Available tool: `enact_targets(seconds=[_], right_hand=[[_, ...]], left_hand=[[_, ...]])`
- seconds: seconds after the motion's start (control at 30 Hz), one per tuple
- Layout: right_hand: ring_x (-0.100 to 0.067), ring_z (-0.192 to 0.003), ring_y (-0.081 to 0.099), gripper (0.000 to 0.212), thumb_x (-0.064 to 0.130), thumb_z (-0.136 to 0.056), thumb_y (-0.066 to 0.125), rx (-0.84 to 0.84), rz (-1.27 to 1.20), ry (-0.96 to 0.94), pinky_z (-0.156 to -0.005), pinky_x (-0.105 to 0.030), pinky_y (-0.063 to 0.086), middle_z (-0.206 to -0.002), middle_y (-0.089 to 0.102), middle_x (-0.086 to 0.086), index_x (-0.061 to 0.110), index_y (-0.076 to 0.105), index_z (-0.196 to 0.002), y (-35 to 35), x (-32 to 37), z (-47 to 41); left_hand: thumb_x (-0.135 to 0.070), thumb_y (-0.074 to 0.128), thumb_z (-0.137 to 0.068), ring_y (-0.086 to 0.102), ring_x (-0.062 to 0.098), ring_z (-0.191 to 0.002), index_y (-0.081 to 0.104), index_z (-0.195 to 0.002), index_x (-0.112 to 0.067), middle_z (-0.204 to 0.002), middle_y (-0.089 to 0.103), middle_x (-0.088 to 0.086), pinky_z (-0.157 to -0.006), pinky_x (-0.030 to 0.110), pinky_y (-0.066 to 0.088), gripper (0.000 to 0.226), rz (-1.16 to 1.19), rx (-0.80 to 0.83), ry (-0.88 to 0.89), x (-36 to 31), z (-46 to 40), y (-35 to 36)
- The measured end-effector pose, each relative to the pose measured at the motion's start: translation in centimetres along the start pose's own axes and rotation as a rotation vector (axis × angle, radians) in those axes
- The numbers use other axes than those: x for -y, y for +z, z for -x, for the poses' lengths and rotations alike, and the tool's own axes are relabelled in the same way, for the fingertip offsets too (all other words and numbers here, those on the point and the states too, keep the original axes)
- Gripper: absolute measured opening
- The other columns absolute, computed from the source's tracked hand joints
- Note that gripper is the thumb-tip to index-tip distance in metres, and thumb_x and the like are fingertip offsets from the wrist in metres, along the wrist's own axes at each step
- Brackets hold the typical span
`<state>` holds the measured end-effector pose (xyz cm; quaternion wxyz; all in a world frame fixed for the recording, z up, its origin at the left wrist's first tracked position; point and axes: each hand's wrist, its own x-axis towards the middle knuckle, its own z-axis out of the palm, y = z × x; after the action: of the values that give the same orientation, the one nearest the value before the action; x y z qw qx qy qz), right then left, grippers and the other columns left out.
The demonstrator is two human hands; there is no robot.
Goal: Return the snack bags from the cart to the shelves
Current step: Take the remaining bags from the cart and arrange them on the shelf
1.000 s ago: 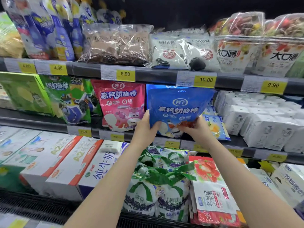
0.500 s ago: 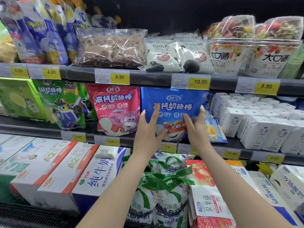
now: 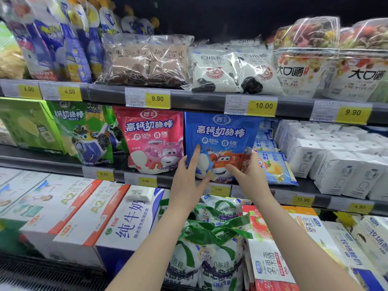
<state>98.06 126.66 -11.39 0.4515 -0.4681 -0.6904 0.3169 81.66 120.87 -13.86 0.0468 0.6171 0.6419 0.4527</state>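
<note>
A blue snack bag [image 3: 222,133] with an orange cartoon plane stands upright on the middle shelf [image 3: 52,164], next to a matching pink bag [image 3: 151,139]. My left hand [image 3: 189,181] lies flat against the blue bag's lower left, fingers spread and pointing up. At the bag's lower right corner, my right hand [image 3: 249,175] has its thumb in front and its fingers around the edge. The cart is out of view.
Green snack bags [image 3: 90,133] stand left of the pink one. A flat blue cheese pack [image 3: 273,166] and white cartons [image 3: 336,160] fill the shelf to the right. The upper shelf [image 3: 199,101] holds wrapped packs. Milk boxes [image 3: 88,217] and green-handled bags [image 3: 210,248] lie below.
The blue bag went from being held up in both hands to standing on the middle shelf. My left hand has opened flat against it.
</note>
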Motion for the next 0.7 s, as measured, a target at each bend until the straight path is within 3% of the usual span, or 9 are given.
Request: enact_targets(seconds=[0.13,0.2,0.3,0.4,0.47,0.5,0.57,0.63,0.7], right_hand=[[-0.009,-0.092,0.062,0.063,0.025,-0.08,0.07,-0.01,-0.079,0.073,-0.076,-0.023,0.05,-0.104,0.061,0.004,0.017,0.035,-0.132,-0.2,1.0,0.9],[-0.01,-0.091,0.057,0.069,0.026,-0.078,0.073,-0.09,-0.056,0.116,-0.08,-0.029,0.048,-0.101,0.057,0.004,0.016,0.034,-0.135,-0.9,2.1,2.2],[-0.012,-0.085,0.05,0.054,0.024,-0.078,0.072,-0.177,0.06,0.039,-0.076,-0.024,0.043,-0.094,0.05,0.006,0.012,0.045,-0.124,-1.7,4.8,4.8],[-0.008,-0.07,0.052,0.043,0.025,-0.083,0.067,0.041,0.11,0.06,-0.062,-0.018,0.042,-0.078,0.053,0.002,0.016,0.049,-0.12,-1.0,8.6,6.1],[-0.01,-0.066,0.05,0.044,0.028,-0.085,0.064,0.197,0.128,0.112,-0.062,-0.021,0.041,-0.073,0.051,0.0,0.02,0.047,-0.125,0.1,10.6,6.2],[-0.011,-0.066,0.049,0.047,0.029,-0.086,0.062,0.249,0.132,0.125,-0.062,-0.024,0.042,-0.073,0.05,0.0,0.02,0.045,-0.129,1.0,11.5,6.1],[-0.015,-0.068,0.052,0.053,0.032,-0.087,0.061,0.309,0.154,0.127,-0.066,-0.031,0.045,-0.072,0.049,0.002,0.023,0.04,-0.135,3.0,12.7,5.6],[-0.017,-0.071,0.055,0.057,0.034,-0.088,0.06,0.318,0.176,0.132,-0.07,-0.035,0.048,-0.071,0.051,0.002,0.027,0.036,-0.139,5.4,13.5,5.0],[-0.016,-0.069,0.055,0.059,0.035,-0.088,0.059,0.292,0.187,0.14,-0.068,-0.034,0.048,-0.069,0.052,0.003,0.03,0.033,-0.141,7.9,13.8,4.4]], left_hand=[[-0.043,0.061,-0.085,0.011,0.016,-0.144,-0.002,-0.138,-0.058,-0.155,0.014,0.002,-0.108,0.036,0.031,0.084,0.056,0.021,-0.026,-0.8,1.1,-1.6],[-0.038,0.061,-0.086,0.017,0.012,-0.141,0.003,-0.14,-0.054,-0.153,0.019,-0.003,-0.104,0.03,0.032,0.081,0.018,0.011,-0.031,-1.2,2.0,-3.3],[-0.035,0.059,-0.088,0.029,0.01,-0.133,0.018,-0.142,-0.044,-0.145,0.032,-0.006,-0.094,0.019,0.033,0.069,-0.014,-0.022,-0.101,-1.7,3.1,-6.7],[-0.031,0.061,-0.088,0.039,0.01,-0.126,0.03,-0.141,-0.033,-0.14,0.039,-0.005,-0.096,0.022,0.038,0.062,0.022,-0.073,-0.264,-1.4,3.4,-10.7],[-0.028,0.063,-0.086,0.047,0.011,-0.116,0.035,-0.138,-0.027,-0.135,0.042,-0.005,-0.096,0.032,0.047,0.059,0.086,-0.119,-0.37,-1.0,3.0,-13.4],[-0.026,0.064,-0.086,0.049,0.012,-0.112,0.037,-0.138,-0.024,-0.135,0.041,-0.005,-0.093,0.03,0.049,0.059,0.116,-0.135,-0.399,-0.6,2.7,-14.6],[-0.021,0.065,-0.086,0.046,0.01,-0.111,0.039,-0.137,-0.018,-0.135,0.041,-0.004,-0.088,0.013,0.044,0.058,0.116,-0.119,-0.426,0.6,1.7,-16.4],[-0.021,0.064,-0.086,0.047,0.008,-0.109,0.041,-0.136,-0.015,-0.135,0.045,0.001,-0.087,0.012,0.036,0.056,0.068,-0.083,-0.409,2.5,0.6,-17.3],[-0.019,0.061,-0.088,0.054,0.002,-0.088,0.04,-0.136,-0.015,-0.133,0.049,0.006,-0.073,0.01,0.04,0.053,0.081,-0.02,-0.414,4.6,-0.6,-17.7]])
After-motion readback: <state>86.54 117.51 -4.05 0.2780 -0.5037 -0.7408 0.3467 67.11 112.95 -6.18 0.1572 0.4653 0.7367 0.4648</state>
